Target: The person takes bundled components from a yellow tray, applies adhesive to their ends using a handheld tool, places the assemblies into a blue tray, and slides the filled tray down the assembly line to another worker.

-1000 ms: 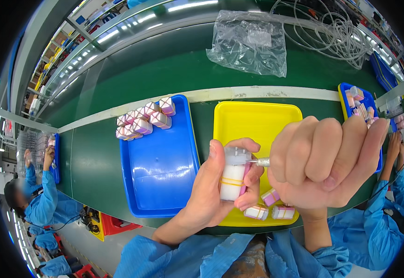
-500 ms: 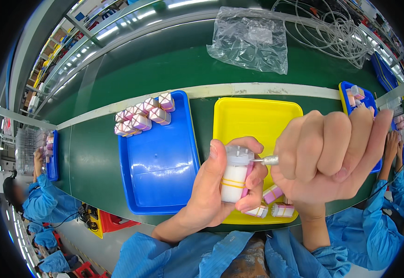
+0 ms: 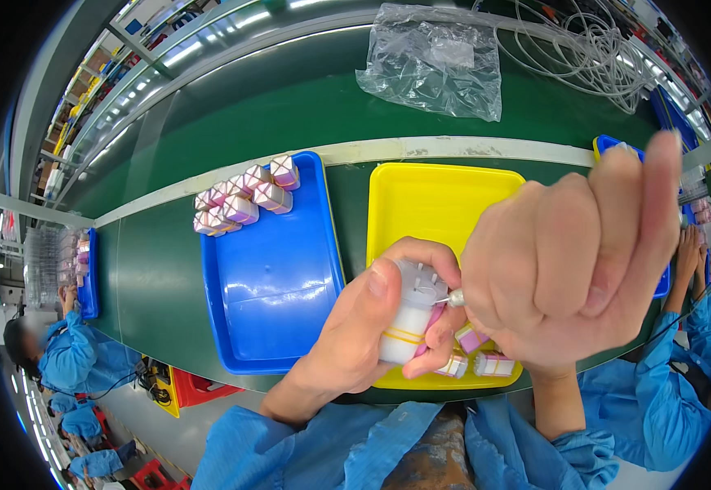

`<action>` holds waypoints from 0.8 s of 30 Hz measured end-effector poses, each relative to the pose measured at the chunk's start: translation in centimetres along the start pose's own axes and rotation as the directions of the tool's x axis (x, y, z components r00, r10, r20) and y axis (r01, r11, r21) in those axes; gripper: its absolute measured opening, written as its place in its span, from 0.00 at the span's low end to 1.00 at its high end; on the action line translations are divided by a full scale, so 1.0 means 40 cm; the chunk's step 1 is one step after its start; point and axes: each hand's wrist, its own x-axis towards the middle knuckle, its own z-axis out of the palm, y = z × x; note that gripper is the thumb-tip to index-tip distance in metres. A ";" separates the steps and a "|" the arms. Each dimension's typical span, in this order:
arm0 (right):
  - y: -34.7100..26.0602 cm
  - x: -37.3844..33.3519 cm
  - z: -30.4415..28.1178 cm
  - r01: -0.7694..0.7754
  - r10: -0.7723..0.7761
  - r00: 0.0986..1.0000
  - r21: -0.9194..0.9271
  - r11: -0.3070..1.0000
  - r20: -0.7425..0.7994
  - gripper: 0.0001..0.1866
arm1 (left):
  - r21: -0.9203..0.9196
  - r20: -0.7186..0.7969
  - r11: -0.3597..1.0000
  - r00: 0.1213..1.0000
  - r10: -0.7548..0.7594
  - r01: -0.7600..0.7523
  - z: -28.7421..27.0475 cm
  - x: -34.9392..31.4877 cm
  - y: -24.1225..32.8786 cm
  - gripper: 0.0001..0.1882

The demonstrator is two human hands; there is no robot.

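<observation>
My left hand [image 3: 343, 339] is wrapped round a white block [image 3: 405, 328] with a pale translucent plastic cap, a pink side and yellow bands. The block is tilted, its cap end up, with small prongs on top. My right hand [image 3: 555, 273] is closed in a fist round a thin-tipped metal tool [image 3: 454, 299], most of it hidden by the fingers. The tool's tip meets the right edge of the cap. Both hands are above a yellow tray [image 3: 445, 175], where several pink-and-white blocks [image 3: 493, 364] lie near its front edge.
To the left is a blue tray [image 3: 274, 310], with several banded pink-and-white blocks [image 3: 241, 209] at its back left corner. A clear plastic bag [image 3: 433, 69] and coiled pale cable [image 3: 588, 53] lie at the back. Another blue tray [image 3: 605, 145] stands at right. Co-workers sit on both sides.
My left hand has tilted the block, turning its capped top more into view. My right hand has shifted slightly left, and less of the tool shows. The view has moved a little.
</observation>
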 end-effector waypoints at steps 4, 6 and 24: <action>-0.011 0.012 -0.026 -0.078 0.063 0.985 0.088 0.993 0.162 0.28 | -0.008 0.008 1.000 1.000 0.021 -0.021 0.007 0.003 -0.001 0.30; -0.043 0.009 -0.017 -0.061 0.053 0.987 0.050 0.997 0.149 0.28 | -0.009 0.061 0.997 0.995 0.075 -0.075 -0.006 0.009 0.000 0.31; 0.031 -0.067 -0.089 0.339 0.217 0.908 -0.932 0.127 0.360 0.40 | 0.035 -0.171 0.983 0.968 0.181 -0.178 -0.018 0.007 0.040 0.37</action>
